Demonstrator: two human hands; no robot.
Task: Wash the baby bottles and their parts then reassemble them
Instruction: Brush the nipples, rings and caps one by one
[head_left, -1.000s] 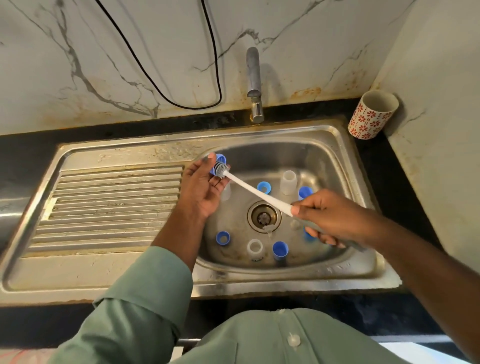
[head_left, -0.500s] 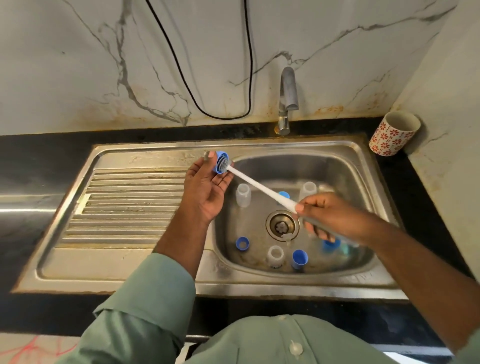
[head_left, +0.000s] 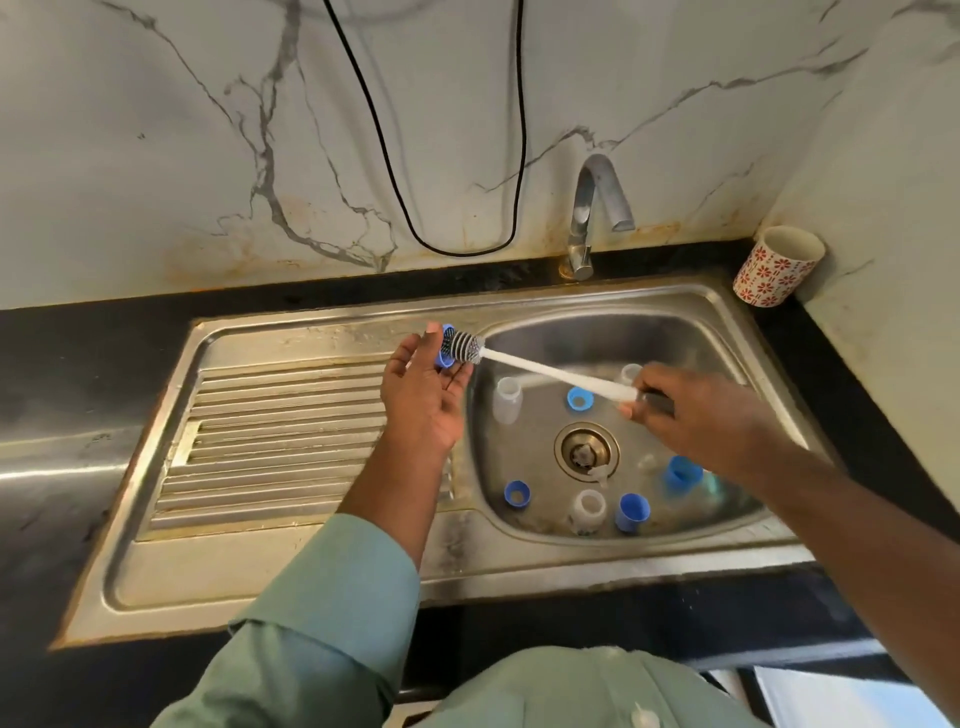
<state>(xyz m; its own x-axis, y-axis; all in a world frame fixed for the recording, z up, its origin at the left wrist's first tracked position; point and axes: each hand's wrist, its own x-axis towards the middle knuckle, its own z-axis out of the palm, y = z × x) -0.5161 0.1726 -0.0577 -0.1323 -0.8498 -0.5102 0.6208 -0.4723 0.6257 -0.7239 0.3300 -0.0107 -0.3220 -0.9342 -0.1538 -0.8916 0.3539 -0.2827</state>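
Note:
My left hand (head_left: 423, 395) holds a small blue bottle cap (head_left: 445, 358) by the fingertips, above the sink's left rim. My right hand (head_left: 691, 410) grips the handle of a white bottle brush (head_left: 550, 375), whose grey bristle head (head_left: 463, 347) sits against the cap's opening. In the steel sink basin (head_left: 753, 343) lie clear bottles (head_left: 506, 399) (head_left: 587, 512) (head_left: 630, 373), a blue ring (head_left: 580, 400) and blue caps (head_left: 517, 492) (head_left: 631, 512) (head_left: 683, 473).
A steel tap (head_left: 589, 208) stands behind the basin, with no water running. A ribbed drainboard (head_left: 280, 436) lies left of the basin. A red-flowered cup (head_left: 776, 267) stands in the back right corner on the black counter. A black cable (head_left: 395, 182) hangs on the marble wall.
The bristle head, which was pushed into the cap, has come mostly out and now shows outside it. Both hands stay over the sink; the camera has tilted up.

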